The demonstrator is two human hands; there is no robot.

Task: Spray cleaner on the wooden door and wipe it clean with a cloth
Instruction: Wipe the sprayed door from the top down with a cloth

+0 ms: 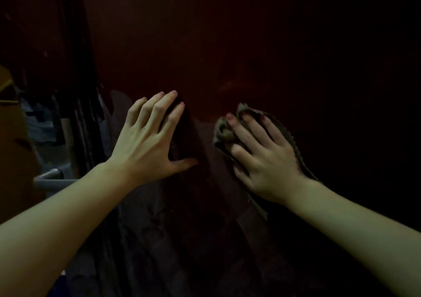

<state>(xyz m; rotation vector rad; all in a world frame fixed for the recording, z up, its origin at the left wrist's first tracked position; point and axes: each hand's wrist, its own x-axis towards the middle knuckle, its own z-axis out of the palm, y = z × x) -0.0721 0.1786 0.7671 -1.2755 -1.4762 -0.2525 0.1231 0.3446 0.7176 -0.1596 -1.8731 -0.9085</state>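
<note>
The dark wooden door [250, 46] fills nearly the whole view, too dim to judge how much of it is clean or wet. The left hand [148, 137] lies flat against it, fingers straight and spread, bracing and holding nothing. Just to its right, the right hand [259, 151] presses the grey cloth [222, 132] onto the door with straight fingers, the cloth bunching beyond the fingertips and trailing under the wrist. No spray bottle shows, so spraying seems done and wiping is under way. A grey door handle [51, 178] sits left of the bracing hand.
</note>
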